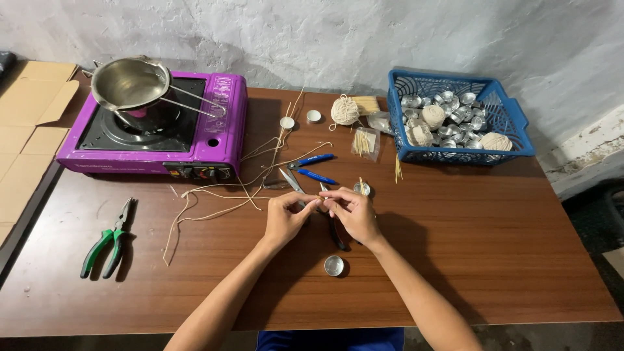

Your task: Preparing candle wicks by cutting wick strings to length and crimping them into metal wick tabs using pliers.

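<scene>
Both hands meet above the middle of the desk (455,260). The left hand (285,218) and the right hand (355,213) each pinch one end of a short pale piece of wick string (323,197) held between their fingertips; the piece is too small to tell whether anything is fitted on it. Black-handled pliers (338,237) lie on the desk partly under the right hand.

Just in front of the hands an empty round metal cup (334,265) stands alone, with no wick in it as far as can be seen. A second metal cup (362,188) sits just beyond the right hand. Blue-handled cutters (311,168) lie beyond the fingertips, near a loose tangle of long cut strings (224,195) spread toward the left.

Farther back are two small round cups (300,119), a ball of twine (344,110) and a clear packet of thin sticks (364,143). A blue basket (507,107) at the right rear holds many more metal cups and further twine balls, so by appearance most cups remain unprepared.

At the left rear a purple portable stove (214,140) carries a steel pan (130,83). Green-handled pliers (109,240) lie well apart near the left edge.
</scene>
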